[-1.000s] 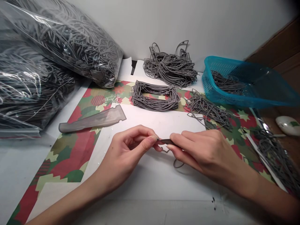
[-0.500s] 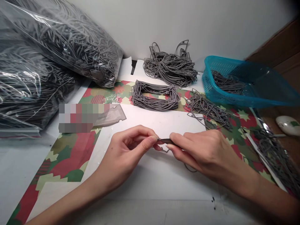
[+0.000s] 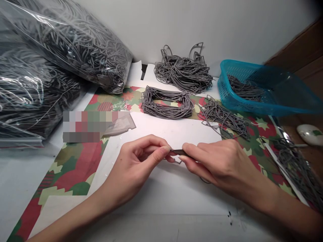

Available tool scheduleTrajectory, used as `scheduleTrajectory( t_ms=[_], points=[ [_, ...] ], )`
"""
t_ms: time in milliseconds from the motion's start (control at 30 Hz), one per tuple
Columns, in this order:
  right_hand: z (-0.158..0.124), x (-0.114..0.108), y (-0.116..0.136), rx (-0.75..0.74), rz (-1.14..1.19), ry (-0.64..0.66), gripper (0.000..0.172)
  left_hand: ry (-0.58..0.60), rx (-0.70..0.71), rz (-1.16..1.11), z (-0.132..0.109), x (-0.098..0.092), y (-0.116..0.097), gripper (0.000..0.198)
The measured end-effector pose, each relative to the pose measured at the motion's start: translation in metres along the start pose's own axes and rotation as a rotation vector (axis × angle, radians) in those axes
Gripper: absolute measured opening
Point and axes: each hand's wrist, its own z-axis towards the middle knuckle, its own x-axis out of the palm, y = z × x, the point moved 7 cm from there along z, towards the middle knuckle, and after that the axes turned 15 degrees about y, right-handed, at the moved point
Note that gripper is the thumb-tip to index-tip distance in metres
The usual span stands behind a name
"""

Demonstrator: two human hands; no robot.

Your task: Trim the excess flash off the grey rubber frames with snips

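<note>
Just above a white sheet (image 3: pixel 151 196), my left hand (image 3: pixel 142 159) pinches a thin grey rubber gasket (image 3: pixel 178 162) between thumb and fingertips. Only short bits of the gasket show, below the fingertips and under the other hand. My right hand (image 3: pixel 217 159) is closed around a slim dark tool (image 3: pixel 180 152), which looks like tweezers. The tool's narrow tip meets my left fingertips; exactly what it touches there is hidden. Behind the hands, grey gaskets are stacked in a neat rectangular ring (image 3: pixel 166 112).
A tangled gasket heap (image 3: pixel 183 74) stands by the wall, a smaller pile (image 3: pixel 224 117) to its right. A blue basket (image 3: pixel 252 106) holds more gaskets. Large clear bags (image 3: pixel 83 43) of grey gaskets fill the left. A white computer mouse (image 3: pixel 309 134) lies far right.
Both hands keep nearly the same place and grip. The dark tool and the gasket bit below my right hand have shifted very slightly.
</note>
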Motion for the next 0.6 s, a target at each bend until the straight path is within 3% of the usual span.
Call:
scheduleTrajectory(
  t_ms=[600],
  points=[
    [0.0003, -0.0007, 0.0001, 0.007, -0.010, 0.000, 0.032, 0.024, -0.035, -0.019, 0.0016, 0.0025, 0.0045, 0.013]
  ],
)
